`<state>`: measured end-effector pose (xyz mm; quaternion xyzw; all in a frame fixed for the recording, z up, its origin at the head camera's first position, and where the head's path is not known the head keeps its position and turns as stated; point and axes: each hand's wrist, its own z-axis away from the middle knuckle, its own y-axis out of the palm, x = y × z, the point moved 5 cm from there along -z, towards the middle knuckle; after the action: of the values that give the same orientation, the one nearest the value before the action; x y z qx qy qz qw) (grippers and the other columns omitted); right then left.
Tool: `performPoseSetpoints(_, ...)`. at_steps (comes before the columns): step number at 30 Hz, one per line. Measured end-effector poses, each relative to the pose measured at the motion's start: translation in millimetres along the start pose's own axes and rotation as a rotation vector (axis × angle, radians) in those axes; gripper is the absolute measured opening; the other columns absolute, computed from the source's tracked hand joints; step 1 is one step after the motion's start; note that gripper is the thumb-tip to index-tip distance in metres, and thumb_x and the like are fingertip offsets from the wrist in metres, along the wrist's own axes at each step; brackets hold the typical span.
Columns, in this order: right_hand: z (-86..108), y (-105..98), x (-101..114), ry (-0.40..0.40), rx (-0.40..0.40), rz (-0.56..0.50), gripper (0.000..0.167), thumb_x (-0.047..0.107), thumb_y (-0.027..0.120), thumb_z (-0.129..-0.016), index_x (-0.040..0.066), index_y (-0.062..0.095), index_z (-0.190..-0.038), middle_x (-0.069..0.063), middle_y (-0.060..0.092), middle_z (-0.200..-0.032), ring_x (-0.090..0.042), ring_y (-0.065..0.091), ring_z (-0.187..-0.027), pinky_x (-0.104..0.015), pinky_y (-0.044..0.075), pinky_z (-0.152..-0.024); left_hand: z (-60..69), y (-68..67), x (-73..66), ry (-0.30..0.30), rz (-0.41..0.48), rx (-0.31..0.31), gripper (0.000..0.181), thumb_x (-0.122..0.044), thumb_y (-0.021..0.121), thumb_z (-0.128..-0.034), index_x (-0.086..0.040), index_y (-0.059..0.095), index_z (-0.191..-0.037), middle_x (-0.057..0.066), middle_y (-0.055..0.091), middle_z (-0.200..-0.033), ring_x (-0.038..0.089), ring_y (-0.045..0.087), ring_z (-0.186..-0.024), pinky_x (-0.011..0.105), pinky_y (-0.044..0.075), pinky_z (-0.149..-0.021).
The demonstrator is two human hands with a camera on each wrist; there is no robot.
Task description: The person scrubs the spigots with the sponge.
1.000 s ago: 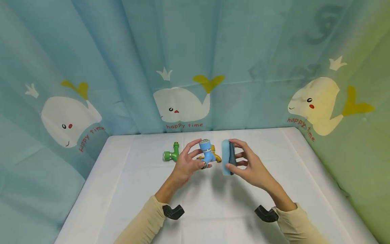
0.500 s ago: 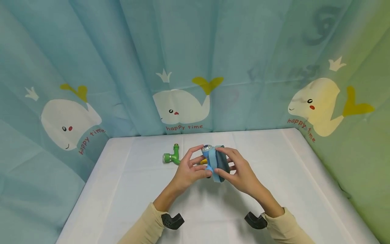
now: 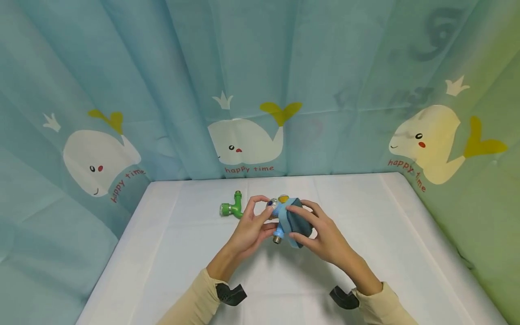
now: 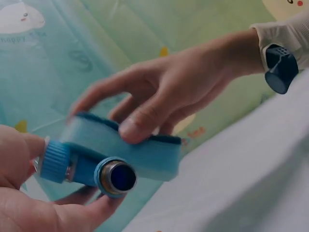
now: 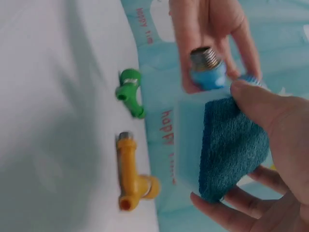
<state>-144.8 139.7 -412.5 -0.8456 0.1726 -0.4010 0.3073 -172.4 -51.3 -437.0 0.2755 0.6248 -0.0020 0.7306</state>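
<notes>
A blue tap [image 3: 278, 234] with a ribbed knob and a metal threaded end is gripped by the left hand [image 3: 251, 230], its open end turned toward the left wrist view. The right hand [image 3: 325, 232] pinches a sponge [image 3: 299, 223], light blue foam with a dark blue scouring layer, between thumb and fingers. In the left wrist view the foam side of the sponge [image 4: 154, 157] lies against the tap [image 4: 87, 169]. Part of the tap's body is hidden behind the sponge and fingers.
On the white table [image 3: 195, 253], a green tap [image 3: 233, 209] lies left of the hands. Behind them is a yellow tap [image 3: 283, 198], mostly covered in the head view but whole in the right wrist view [image 5: 129, 169]. A whale-print curtain [image 3: 325, 90] surrounds the table.
The right hand has brought the sponge leftward against the blue tap. The left hand has tilted the tap, so its knob points left and its threaded end points down toward the person.
</notes>
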Motion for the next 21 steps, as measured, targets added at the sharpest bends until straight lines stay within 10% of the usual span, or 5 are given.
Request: performPoseSetpoints(21,4.8,8,1,0.009,-0.128,-0.035,0.065,0.014,0.087,-0.083,0.021,0.061,-0.142,-0.017,0.053,-0.145,-0.030,0.068,-0.107,-0.033,0.062,-0.070,21.2,-0.6,5.3,0.024,0.075,0.054,0.028,-0.011,0.054,-0.1079,-0.020,0.041,-0.132,0.013,0.066,-0.126,0.031,0.063,-0.116,0.035,0.057,-0.094)
